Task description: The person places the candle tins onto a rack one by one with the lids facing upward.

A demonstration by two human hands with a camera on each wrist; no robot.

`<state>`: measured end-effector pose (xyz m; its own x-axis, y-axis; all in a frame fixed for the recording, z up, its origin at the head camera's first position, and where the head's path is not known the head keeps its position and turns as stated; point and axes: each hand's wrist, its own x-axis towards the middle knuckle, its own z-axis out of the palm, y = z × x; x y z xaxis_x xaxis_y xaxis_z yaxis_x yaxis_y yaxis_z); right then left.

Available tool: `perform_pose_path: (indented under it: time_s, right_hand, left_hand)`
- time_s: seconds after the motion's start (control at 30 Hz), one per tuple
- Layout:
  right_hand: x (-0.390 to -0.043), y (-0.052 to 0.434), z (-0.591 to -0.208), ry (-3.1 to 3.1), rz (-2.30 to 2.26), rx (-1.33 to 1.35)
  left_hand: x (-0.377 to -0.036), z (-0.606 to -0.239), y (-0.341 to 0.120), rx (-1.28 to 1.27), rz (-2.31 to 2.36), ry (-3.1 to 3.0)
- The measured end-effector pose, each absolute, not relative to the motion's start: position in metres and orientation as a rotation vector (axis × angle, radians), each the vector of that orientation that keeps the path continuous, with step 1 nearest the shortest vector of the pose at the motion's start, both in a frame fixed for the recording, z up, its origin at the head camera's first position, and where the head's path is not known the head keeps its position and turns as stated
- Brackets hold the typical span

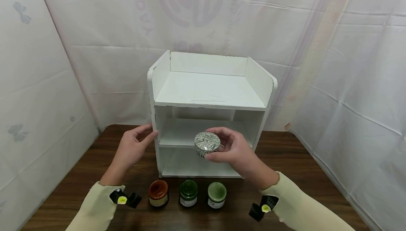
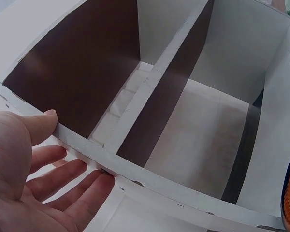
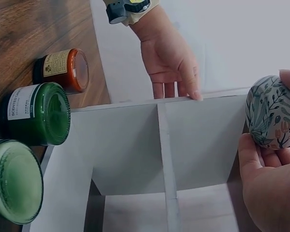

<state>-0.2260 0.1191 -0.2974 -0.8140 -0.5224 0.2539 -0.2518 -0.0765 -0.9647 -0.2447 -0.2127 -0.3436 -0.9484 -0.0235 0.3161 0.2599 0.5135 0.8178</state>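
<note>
Three jars are standing in a row at the near edge of the wooden table (image 1: 295,160), nearest the head camera. From left to right: an amber jar (image 1: 158,192), a dark green jar (image 1: 188,192) and a pale green jar (image 1: 217,194). In the right wrist view the dark green jar's label is showing the word "SCENTED"; the remaining print is too small to read, and the pale green jar is being cut off by the frame edge. Behind the row, a white shelf unit (image 1: 210,90) is standing with three open levels, none of them holding anything that can be seen. At its left side, the left hand (image 1: 131,150) is resting with straight, relaxed fingers (image 2: 82,186) touching the front edge of the side panel, gripping nothing. In front of the middle shelf, the right hand (image 1: 236,150) is gripping a round tin (image 1: 207,144) patterned with leaves, thumb below and fingers curled behind it. The tin is being held in the air just ahead of the shelf opening, clear of the boards. Its lid is closed, so its contents cannot be made out.
</note>
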Motion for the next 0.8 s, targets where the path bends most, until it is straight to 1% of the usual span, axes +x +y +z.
perform_pose_path:
  time_s: [0.8]
  right_hand:
    - [-0.229, 0.104, -0.284, 1.926, -2.038, -0.951]
  left_hand:
    - [-0.245, -0.344, -0.213, -0.207, -1.394, -2.470]
